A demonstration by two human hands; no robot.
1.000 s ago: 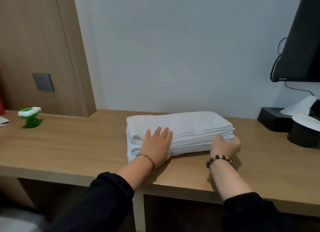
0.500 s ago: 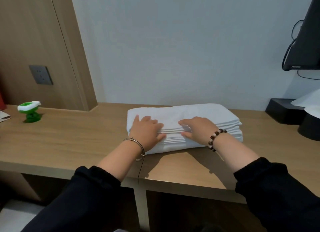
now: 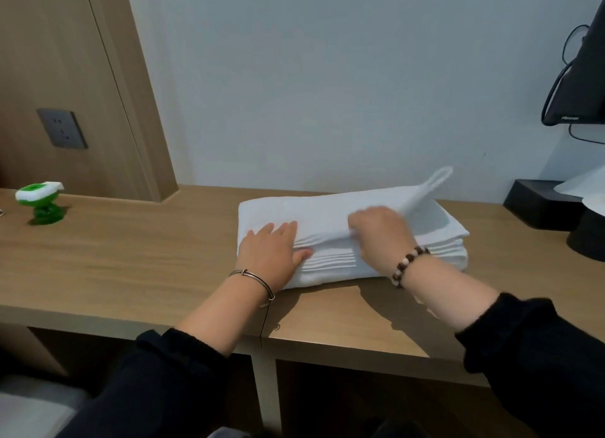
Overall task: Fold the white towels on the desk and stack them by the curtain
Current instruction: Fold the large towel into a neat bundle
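- The right hand (image 3: 381, 233) pinches the front edge of the top towel (image 3: 327, 214) and lifts it.
- Just left of that pinch, the left hand (image 3: 271, 251) lies flat with straight fingers and presses on the pile of white towels (image 3: 327, 262).
- Behind the pinch, to its right, a towel corner (image 3: 438, 178) sticks up.
- The pile sits on the desk (image 3: 131, 257), under both hands.
- I think the job is near its start: no new stack shows, and no curtain shows.

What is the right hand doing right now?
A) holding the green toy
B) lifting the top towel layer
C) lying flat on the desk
B: the right hand grips the top towel, its edge raised off the stack, while the left hand lies flat on the stack.
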